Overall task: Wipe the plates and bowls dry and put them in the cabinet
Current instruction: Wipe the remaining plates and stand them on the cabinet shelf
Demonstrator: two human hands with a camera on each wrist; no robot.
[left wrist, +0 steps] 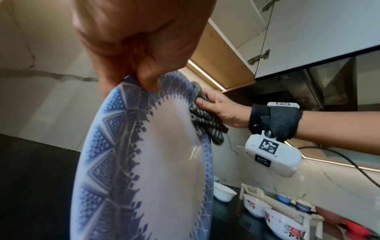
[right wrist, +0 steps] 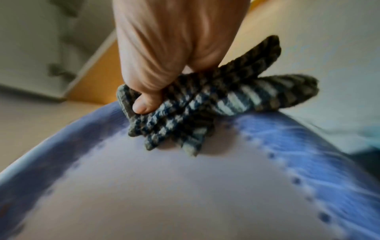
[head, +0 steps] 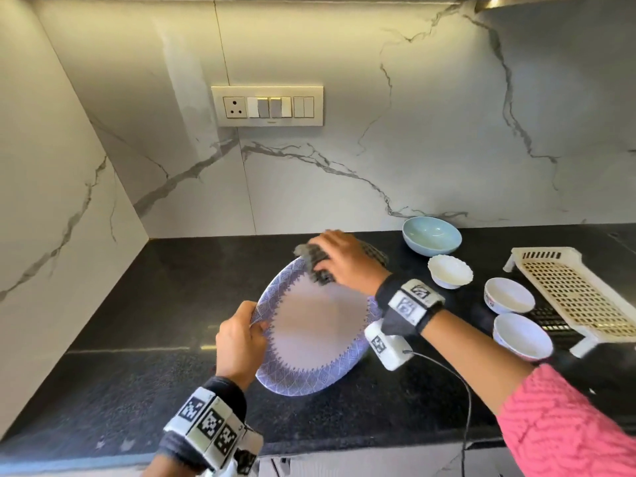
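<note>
Two hands on one big plate here, white middle with a blue patterned border, held tilted up over the black surface. Left hand pinches the rim at about 9 o'clock, thumb on the face of the plate and fingers curled behind. Right hand is clenched around a bunched-up checked cloth and pressing it against the plate up at roughly 12 o'clock, right where the blue border meets the white part. The right wrist view is blurry, but the thumb clearly digs into the cloth.

Off at 3 o'clock from the plate, four bowls sit on the surface: a pale blue bowl at the back by the marble wall, then three white bowls coming forward. A cream plastic rack sits just past them
</note>
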